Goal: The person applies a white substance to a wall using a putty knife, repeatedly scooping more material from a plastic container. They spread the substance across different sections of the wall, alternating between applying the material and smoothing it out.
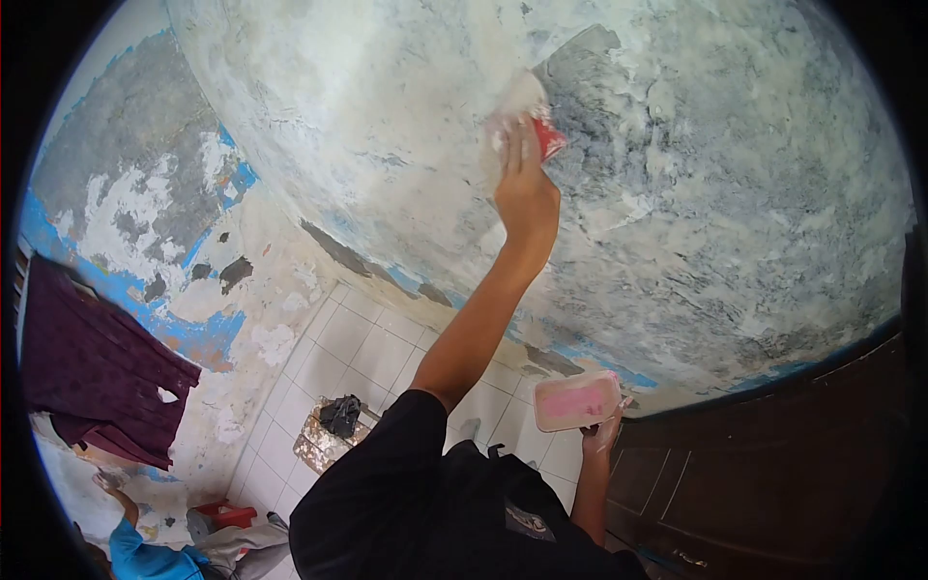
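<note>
My left hand [522, 164] is stretched up to the wall, its fingers closed around a red putty scraper [549, 140]. The scraper's blade end is whitish, blurred and against the wall surface. Around it the wall [677, 126] is patchy, with pale filler smeared over darker grey. Lower right, my right hand [604, 432] grips a shallow rectangular tray [548, 418] by its edge and holds it level. Pink paste [580, 400] lies in the tray.
A small paint-spattered stool [314, 447] with a black bag [340, 416] on it stands on the white tiled floor [377, 353]. A maroon cloth [97, 358] hangs at left. Another person in a blue shirt [150, 556] reaches to the wall at lower left. Dark brown panelling [754, 464] is at right.
</note>
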A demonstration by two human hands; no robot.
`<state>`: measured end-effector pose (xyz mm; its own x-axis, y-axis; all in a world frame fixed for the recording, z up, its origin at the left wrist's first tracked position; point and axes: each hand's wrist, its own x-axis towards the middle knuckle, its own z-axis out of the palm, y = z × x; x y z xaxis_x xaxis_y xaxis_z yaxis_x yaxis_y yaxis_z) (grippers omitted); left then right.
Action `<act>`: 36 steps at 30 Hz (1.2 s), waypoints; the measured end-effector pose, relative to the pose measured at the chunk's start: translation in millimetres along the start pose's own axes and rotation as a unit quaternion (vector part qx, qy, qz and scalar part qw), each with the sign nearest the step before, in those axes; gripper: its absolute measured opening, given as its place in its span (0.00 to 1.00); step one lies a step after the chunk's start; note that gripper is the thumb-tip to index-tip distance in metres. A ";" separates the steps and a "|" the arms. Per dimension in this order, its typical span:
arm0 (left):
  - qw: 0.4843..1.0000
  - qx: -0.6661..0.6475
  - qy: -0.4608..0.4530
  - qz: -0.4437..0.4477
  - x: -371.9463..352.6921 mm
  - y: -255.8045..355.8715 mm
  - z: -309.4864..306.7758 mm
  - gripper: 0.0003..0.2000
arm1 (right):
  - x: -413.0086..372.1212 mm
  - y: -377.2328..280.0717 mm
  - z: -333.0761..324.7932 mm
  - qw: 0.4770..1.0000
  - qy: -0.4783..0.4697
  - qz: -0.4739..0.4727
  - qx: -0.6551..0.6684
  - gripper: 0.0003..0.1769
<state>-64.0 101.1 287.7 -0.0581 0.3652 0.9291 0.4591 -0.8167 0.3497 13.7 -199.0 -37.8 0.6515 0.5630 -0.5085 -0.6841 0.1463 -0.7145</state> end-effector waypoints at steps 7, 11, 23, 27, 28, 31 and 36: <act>0.970 -0.097 -0.221 -0.033 -117.2 5.2 0.8 0.34 | 9.2 4.3 -11.9 0.999 0.014 0.028 -0.009 0.43; 0.963 -0.135 -0.075 -0.221 -70.0 -17.7 -28.1 0.27 | 8.0 8.2 -14.1 1.000 -0.005 -0.008 -0.019 0.42; 0.974 -0.084 -0.209 -0.016 -31.8 49.4 -7.6 0.32 | -22.6 -2.9 2.9 0.998 0.038 0.037 -0.031 0.39; 0.993 -0.031 -0.097 0.053 -13.4 3.6 -22.1 0.32 | -11.6 1.2 -8.4 1.000 -0.011 0.007 -0.010 0.39; 0.996 0.002 0.004 0.091 -5.5 -13.0 -14.6 0.32 | -10.0 0.7 -7.9 1.000 -0.001 0.008 -0.008 0.39; 0.991 0.057 -0.094 0.080 -34.9 -51.0 17.9 0.34 | -10.7 0.0 -13.9 0.999 -0.022 -0.018 -0.027 0.45; 0.959 -0.001 -0.252 0.133 -138.5 -75.6 -13.6 0.34 | -4.4 -0.2 -20.2 1.000 0.017 0.009 -0.020 0.42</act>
<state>-102.7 106.2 134.2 0.4967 0.3124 0.8098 0.3969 -0.9115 0.1081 17.6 -217.9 -45.1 0.6508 0.5365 -0.5372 -0.6822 0.1027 -0.7239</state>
